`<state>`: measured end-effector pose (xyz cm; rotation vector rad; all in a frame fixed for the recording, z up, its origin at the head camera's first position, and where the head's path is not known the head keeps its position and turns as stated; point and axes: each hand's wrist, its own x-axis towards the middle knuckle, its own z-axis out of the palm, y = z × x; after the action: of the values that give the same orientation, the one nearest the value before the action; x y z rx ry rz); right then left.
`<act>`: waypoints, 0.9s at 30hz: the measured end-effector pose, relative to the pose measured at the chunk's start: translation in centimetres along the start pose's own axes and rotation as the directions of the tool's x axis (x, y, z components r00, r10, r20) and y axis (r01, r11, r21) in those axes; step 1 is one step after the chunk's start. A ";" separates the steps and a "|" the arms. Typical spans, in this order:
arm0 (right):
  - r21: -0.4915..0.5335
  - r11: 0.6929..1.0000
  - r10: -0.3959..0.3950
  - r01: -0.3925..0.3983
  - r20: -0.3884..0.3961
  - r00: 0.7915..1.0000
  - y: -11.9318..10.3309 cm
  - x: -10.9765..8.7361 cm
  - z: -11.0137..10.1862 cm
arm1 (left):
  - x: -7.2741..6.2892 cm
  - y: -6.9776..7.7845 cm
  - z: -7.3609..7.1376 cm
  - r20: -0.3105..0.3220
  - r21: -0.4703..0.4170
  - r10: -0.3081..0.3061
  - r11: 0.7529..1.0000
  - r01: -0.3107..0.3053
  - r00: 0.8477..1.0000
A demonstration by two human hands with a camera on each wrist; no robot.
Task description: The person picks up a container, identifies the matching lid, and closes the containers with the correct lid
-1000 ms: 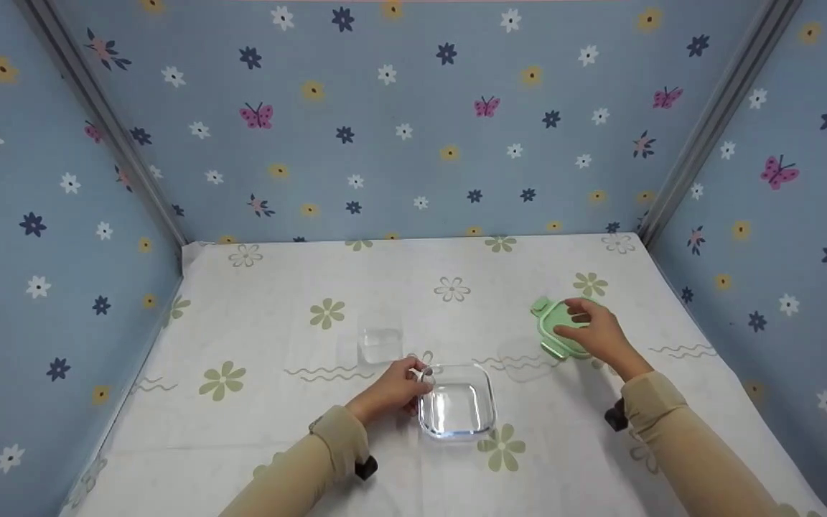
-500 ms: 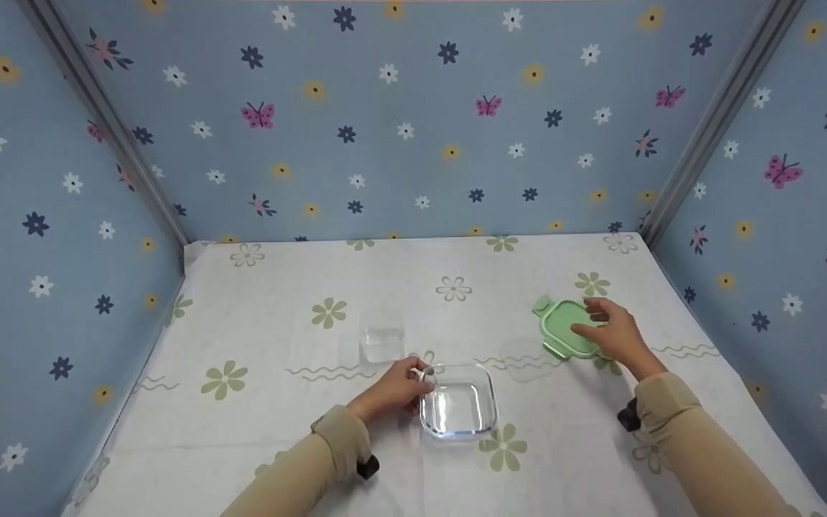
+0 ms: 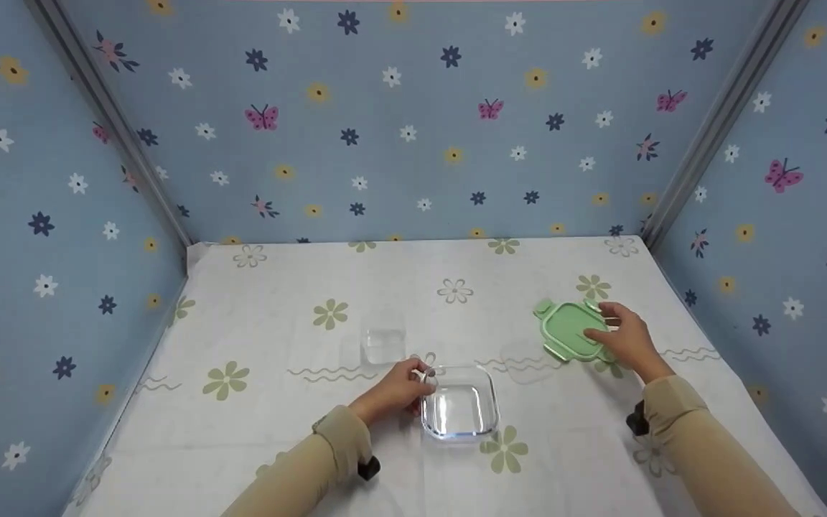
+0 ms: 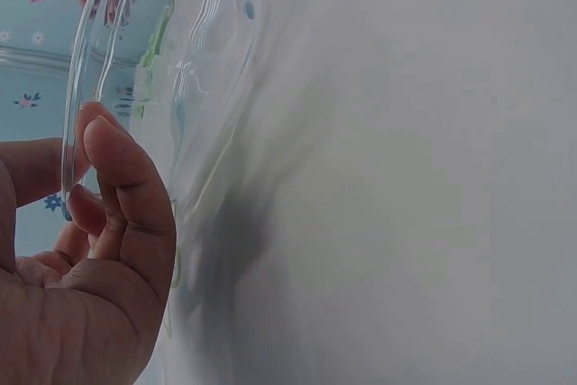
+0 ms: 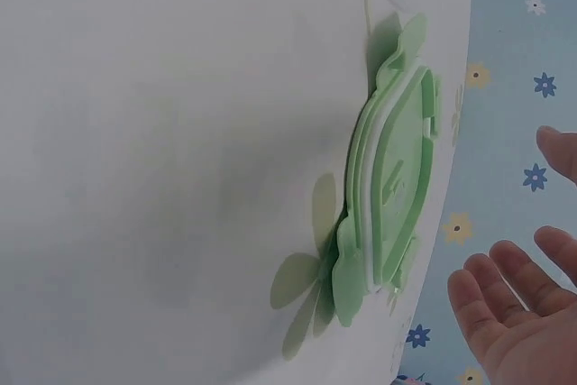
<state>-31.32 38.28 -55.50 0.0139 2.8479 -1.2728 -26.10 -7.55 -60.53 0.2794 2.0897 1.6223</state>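
My left hand (image 3: 398, 388) pinches the left rim of a square clear glass food container (image 3: 461, 406) that sits on the table. In the left wrist view the thumb and fingers close over the glass rim (image 4: 77, 87). A green lid (image 3: 573, 332) with side flaps lies on the cloth to the right, further back. Over the lid's right edge hovers my right hand (image 3: 630, 340), fingers apart and relaxed. From the right wrist the lid (image 5: 397, 178) appears flat on the cloth, with a gap between it and the right hand (image 5: 523, 313).
A small clear box (image 3: 383, 346) stands behind the left hand. Between the container and the green lid lies a faint, flat transparent piece (image 3: 527, 360). White flowered cloth (image 3: 277, 301) covers the table, and blue patterned walls (image 3: 413, 165) border its back and sides.
My right hand has drawn back to the right from over the green lid, uncovering more of it. The lid stays in place. My left hand keeps its hold on the glass container.
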 end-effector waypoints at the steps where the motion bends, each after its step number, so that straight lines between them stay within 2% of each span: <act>1: 0.000 1.000 0.007 -0.007 0.000 1.000 0.2 0.0 0.0 | 0.0 0.0 0.0 0.001 -0.002 -0.001 1.000 0.001 1.000; 12: -0.004 0.996 0.091 -0.091 0.026 0.995 1.4 0.0 -0.3 | -0.1 0.3 -0.1 0.003 0.016 -0.025 1.000 0.025 1.000; 27: -0.049 0.986 0.163 -0.161 0.051 0.985 3.2 0.3 0.0 | -0.2 0.2 0.0 -0.006 -0.004 -0.004 1.000 0.004 1.000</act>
<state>-31.58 40.44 -57.93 0.2026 2.7625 -1.1598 -25.95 -7.63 -60.32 0.2697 2.0899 1.6270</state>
